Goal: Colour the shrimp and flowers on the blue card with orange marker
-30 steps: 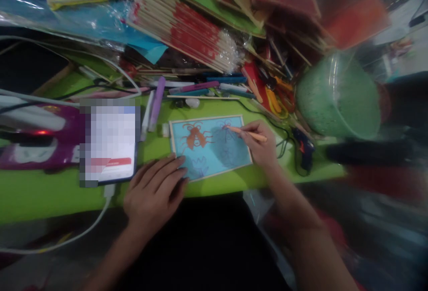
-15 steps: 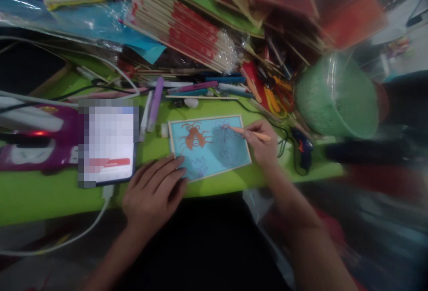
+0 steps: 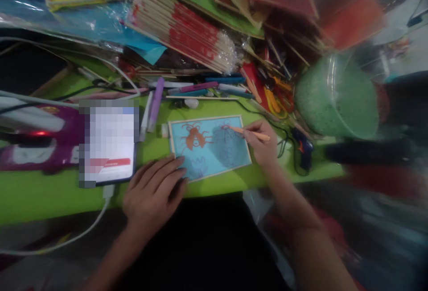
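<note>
A blue card with a thin pale wooden frame (image 3: 214, 148) lies on the green tabletop. On its left half is an orange-brown beetle drawing (image 3: 195, 138); fainter line drawings are on the right half and along the bottom. My right hand (image 3: 264, 143) pinches an orange marker (image 3: 256, 134), its tip on or just over the faint upper-right drawing. The hand's shadow falls over that part. My left hand (image 3: 155, 188) lies flat with fingers stretched, the fingertips on the card's lower-left corner. Left of it rests a phone (image 3: 115, 148) with its screen lit and partly blurred out.
Several markers (image 3: 155, 106) lie behind the card. A green bucket (image 3: 334, 97) and a glue gun (image 3: 302, 148) stand to the right, with orange-handled pliers (image 3: 272, 99) nearby. A purple power strip (image 3: 53, 141) is at left. Bundled wooden sticks (image 3: 183, 27) are piled behind.
The marker tip has shifted very slightly on the upper-right drawing. Both hands stay in nearly the same place, and the card has not moved.
</note>
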Action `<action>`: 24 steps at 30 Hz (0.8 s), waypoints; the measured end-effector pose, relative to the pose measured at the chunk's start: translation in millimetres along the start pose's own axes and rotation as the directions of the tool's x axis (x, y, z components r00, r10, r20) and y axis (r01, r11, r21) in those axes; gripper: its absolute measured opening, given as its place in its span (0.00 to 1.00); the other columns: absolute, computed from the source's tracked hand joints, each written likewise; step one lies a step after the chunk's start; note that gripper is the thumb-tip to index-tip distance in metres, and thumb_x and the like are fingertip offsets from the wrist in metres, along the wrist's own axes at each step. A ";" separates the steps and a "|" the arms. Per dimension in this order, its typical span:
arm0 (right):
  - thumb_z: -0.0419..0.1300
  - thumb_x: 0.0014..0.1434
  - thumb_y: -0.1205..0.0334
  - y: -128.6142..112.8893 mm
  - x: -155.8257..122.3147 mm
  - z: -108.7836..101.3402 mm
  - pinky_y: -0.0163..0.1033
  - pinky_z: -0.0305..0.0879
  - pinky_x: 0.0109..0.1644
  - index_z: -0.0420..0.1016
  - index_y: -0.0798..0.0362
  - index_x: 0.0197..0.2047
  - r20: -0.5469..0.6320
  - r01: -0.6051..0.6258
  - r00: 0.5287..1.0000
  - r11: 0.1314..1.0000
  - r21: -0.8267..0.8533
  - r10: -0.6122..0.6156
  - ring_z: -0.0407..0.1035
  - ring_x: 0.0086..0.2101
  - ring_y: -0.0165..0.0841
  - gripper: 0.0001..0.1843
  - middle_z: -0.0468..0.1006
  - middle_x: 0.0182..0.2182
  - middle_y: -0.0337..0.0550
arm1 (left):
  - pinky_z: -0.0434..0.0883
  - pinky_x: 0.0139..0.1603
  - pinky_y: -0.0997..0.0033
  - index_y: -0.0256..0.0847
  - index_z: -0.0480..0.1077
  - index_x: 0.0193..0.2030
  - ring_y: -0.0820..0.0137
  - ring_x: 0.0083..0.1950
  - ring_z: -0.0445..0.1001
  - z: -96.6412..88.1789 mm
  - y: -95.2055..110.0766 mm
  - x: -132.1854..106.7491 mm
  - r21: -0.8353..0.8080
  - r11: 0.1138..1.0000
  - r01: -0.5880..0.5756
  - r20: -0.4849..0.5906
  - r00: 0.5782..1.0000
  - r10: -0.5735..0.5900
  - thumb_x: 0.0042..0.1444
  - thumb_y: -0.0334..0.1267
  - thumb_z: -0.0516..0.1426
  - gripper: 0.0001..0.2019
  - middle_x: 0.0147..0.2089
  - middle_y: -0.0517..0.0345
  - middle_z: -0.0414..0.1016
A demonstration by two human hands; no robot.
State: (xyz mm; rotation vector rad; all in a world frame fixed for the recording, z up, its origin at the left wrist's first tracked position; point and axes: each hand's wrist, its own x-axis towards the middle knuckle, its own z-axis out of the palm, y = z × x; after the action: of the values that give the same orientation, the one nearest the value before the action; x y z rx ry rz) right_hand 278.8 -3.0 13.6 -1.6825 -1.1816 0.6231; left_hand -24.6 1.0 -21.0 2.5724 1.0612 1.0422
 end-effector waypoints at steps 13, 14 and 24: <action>0.68 0.60 0.55 3.0 -1.5 -0.4 0.38 0.68 0.34 0.79 0.49 0.39 0.089 -0.011 0.996 0.999 -0.032 0.014 0.73 0.30 0.31 0.08 0.82 0.30 0.37 | 0.74 0.60 0.54 0.42 0.75 0.49 0.57 0.57 0.83 0.0 0.5 -0.6 0.001 1.000 0.010 0.007 1.000 -0.010 0.59 0.30 0.66 0.12 0.55 0.54 0.85; 0.68 0.60 0.54 3.3 -1.7 -0.6 0.38 0.68 0.34 0.80 0.49 0.39 0.093 -0.014 0.996 0.999 -0.035 0.017 0.73 0.30 0.31 0.08 0.82 0.30 0.37 | 0.74 0.60 0.54 0.42 0.75 0.49 0.57 0.57 0.83 0.0 0.5 -0.6 0.001 1.000 0.007 0.007 1.000 -0.007 0.59 0.30 0.66 0.12 0.55 0.54 0.85; 0.69 0.61 0.54 8.0 -3.5 0.3 0.38 0.67 0.32 0.79 0.48 0.39 0.129 -0.034 0.991 0.999 0.013 0.032 0.73 0.28 0.31 0.08 0.81 0.28 0.36 | 0.75 0.59 0.55 0.42 0.75 0.48 0.57 0.57 0.83 -0.2 0.5 -0.3 0.006 1.000 -0.005 -0.002 1.000 0.005 0.59 0.29 0.67 0.12 0.54 0.54 0.85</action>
State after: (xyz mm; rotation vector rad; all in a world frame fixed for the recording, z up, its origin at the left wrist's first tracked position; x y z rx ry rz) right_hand 280.6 -6.7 5.8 -1.6725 -1.2395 0.7690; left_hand -24.6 0.4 -20.8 2.5808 1.0610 1.0446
